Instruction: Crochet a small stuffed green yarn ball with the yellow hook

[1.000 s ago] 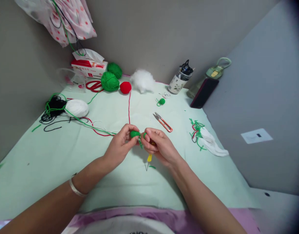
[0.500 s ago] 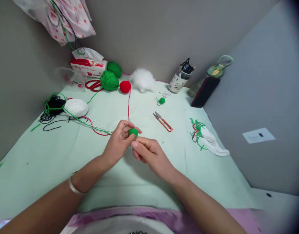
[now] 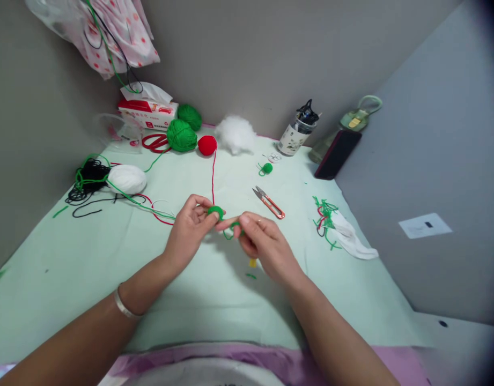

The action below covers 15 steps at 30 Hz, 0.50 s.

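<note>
My left hand (image 3: 188, 228) pinches a small round green crocheted piece (image 3: 215, 212) between thumb and fingers. Close on its right, my right hand (image 3: 266, 244) is closed, with green yarn (image 3: 228, 236) looped at its fingertips. A small yellow end (image 3: 252, 262) shows under the right palm; most of whatever it belongs to is hidden. Green snippets (image 3: 251, 276) lie on the cloth below. Beyond the right hand rest orange-handled thread snips (image 3: 270, 202). A little green ball (image 3: 267, 168) with a loose tail sits farther back.
Green yarn balls (image 3: 181, 135), a red ball (image 3: 207, 145) and white stuffing (image 3: 235, 134) line the back. A white yarn ball (image 3: 127, 179) and black yarn (image 3: 91, 174) lie left. At right are yarn scraps (image 3: 327, 209), a pen jar (image 3: 295, 136) and a phone (image 3: 337, 154).
My hands have moved apart slightly, the right one shifting rightward. Looped green yarn now shows between them, and the yellow end and the snippets below have come into view.
</note>
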Motion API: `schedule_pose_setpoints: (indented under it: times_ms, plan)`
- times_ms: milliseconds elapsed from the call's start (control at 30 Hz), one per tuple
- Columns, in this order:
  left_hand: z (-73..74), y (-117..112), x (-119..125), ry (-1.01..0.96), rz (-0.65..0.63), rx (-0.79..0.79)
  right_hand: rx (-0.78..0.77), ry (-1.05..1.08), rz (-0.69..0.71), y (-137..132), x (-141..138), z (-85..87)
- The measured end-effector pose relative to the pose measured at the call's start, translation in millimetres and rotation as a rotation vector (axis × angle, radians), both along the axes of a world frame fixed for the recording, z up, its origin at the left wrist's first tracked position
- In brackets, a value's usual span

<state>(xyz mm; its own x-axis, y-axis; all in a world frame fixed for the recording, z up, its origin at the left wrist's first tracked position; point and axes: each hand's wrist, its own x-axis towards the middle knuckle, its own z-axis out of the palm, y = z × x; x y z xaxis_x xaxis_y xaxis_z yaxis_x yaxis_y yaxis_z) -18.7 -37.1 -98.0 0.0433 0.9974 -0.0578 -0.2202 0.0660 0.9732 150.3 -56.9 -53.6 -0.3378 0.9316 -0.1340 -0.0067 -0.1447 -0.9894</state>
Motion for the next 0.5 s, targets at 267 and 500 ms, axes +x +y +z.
schedule_pose_setpoints:
  times_ms: [267, 500]
  plan:
    - [-2.4, -0.7, -10.3, 0.038, 0.027, 0.09, 0.28, -0.183, -0.437, 16.5, 24.1, -8.0]
    - [2.8, -4.0, -9.0, 0.096, -0.012, 0.082, 0.095, -0.164, -0.273, 20.8, 18.1, -19.8]
